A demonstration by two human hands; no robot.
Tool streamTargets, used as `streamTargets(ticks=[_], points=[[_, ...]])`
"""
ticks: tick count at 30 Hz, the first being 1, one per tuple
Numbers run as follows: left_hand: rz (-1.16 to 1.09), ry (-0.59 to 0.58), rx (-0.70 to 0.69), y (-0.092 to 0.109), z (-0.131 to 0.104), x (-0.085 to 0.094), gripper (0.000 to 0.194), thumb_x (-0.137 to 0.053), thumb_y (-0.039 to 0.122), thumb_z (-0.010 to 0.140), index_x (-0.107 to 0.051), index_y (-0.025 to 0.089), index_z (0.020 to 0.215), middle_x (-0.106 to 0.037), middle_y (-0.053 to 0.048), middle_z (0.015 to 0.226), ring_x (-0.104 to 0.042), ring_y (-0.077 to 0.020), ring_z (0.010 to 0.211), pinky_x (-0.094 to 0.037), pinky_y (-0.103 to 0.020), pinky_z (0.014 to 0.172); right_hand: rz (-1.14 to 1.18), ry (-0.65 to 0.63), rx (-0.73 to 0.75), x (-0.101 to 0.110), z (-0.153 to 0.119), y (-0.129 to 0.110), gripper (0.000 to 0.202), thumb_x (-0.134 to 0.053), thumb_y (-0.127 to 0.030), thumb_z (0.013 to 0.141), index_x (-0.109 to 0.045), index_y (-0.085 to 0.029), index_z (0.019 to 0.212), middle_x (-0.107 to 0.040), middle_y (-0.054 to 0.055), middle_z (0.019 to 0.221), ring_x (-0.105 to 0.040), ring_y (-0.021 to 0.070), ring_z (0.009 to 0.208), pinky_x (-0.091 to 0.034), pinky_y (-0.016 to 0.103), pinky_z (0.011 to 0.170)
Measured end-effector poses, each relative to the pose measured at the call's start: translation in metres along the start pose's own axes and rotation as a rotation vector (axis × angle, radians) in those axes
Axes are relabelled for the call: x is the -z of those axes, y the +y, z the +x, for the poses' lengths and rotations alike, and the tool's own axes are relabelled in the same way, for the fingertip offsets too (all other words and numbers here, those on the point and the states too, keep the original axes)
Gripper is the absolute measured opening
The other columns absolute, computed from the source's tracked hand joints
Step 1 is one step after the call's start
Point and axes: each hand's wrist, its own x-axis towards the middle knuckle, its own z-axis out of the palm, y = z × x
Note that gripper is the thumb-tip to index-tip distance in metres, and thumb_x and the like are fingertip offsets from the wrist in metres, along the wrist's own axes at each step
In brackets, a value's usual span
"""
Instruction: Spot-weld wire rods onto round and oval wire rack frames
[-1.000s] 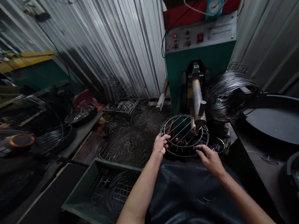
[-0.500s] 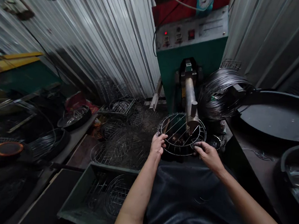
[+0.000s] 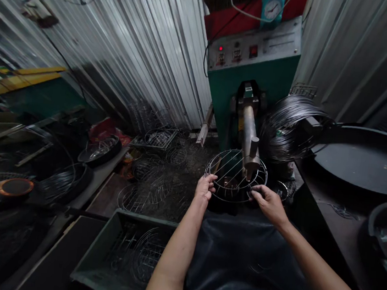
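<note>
A round wire rack (image 3: 231, 169) with parallel bars and a double rim is held roughly level beneath the machine's metal electrode arm (image 3: 251, 136). My left hand (image 3: 204, 187) grips its left rim, fingers closed around the wire. On the near right side of the rim, my right hand (image 3: 267, 202) pinches with thumb and forefinger. Whether a small piece also sits in that pinch is too small to make out. The arm's lower tip (image 3: 249, 173) comes down over the right part of the rack; contact is not clear.
Behind the rack stands a green machine (image 3: 216, 89) with a lit red lamp. A wire coil (image 3: 290, 127) and large dark pan (image 3: 361, 158) are at right. At lower left, a green crate (image 3: 93, 263) holds wire racks. A black sheet (image 3: 236, 260) covers my lap.
The view has shifted slightly, so the machine sits a little lower and further right. Both hands keep their grip on the rack, which stays nearly in place under the arm.
</note>
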Motion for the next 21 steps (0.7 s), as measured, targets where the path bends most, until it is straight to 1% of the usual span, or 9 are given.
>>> streamTargets(ticks=[3,8,13,17,21], points=[[-0.014,-0.004,0.010,0.001,0.002,-0.001,0.032,-0.067,0.013,0.043,-0.039,0.017,0.058,-0.029,0.011,0.047,-0.023,0.0003,0.036,-0.013,-0.014,0.033,0.014,0.009,0.009,-0.002,0.001,0.001,0.024,-0.053,-0.041,0.076,-0.059,-0.019,0.082,-0.065,0.003,0.068,-0.062,0.0174,0.062,-0.049,0.029,0.060],[-0.008,0.057,0.065,0.003,0.004,-0.005,0.031,-0.068,0.012,0.046,-0.040,0.017,0.056,-0.031,0.010,0.048,-0.026,-0.0003,0.036,-0.015,-0.014,0.033,0.048,0.001,0.009,-0.003,0.007,0.005,0.025,-0.054,-0.041,0.076,-0.059,-0.018,0.083,-0.065,0.003,0.070,-0.063,0.0172,0.063,-0.050,0.029,0.059],[0.002,0.075,0.111,0.003,0.008,-0.007,0.026,-0.066,0.010,0.049,-0.043,0.016,0.056,-0.030,0.010,0.046,-0.025,-0.0010,0.036,-0.015,-0.015,0.032,0.042,-0.021,-0.021,-0.002,0.015,0.007,0.023,-0.054,-0.039,0.075,-0.058,-0.018,0.082,-0.065,0.003,0.066,-0.063,0.0175,0.061,-0.050,0.029,0.060],[0.017,0.078,0.140,0.002,0.011,-0.007,0.025,-0.067,0.011,0.050,-0.043,0.016,0.055,-0.030,0.010,0.045,-0.025,-0.0007,0.035,-0.016,-0.015,0.032,-0.022,-0.027,-0.023,0.001,0.018,0.003,0.023,-0.053,-0.038,0.075,-0.059,-0.017,0.083,-0.064,0.002,0.061,-0.062,0.0167,0.057,-0.048,0.028,0.057],[0.019,0.084,0.145,0.001,0.013,-0.006,0.029,-0.070,0.012,0.048,-0.041,0.016,0.054,-0.029,0.010,0.046,-0.024,0.0001,0.034,-0.015,-0.014,0.031,-0.072,-0.047,-0.014,0.004,0.017,-0.002,0.022,-0.051,-0.038,0.076,-0.058,-0.018,0.082,-0.064,0.001,0.057,-0.059,0.0158,0.054,-0.045,0.027,0.055]])
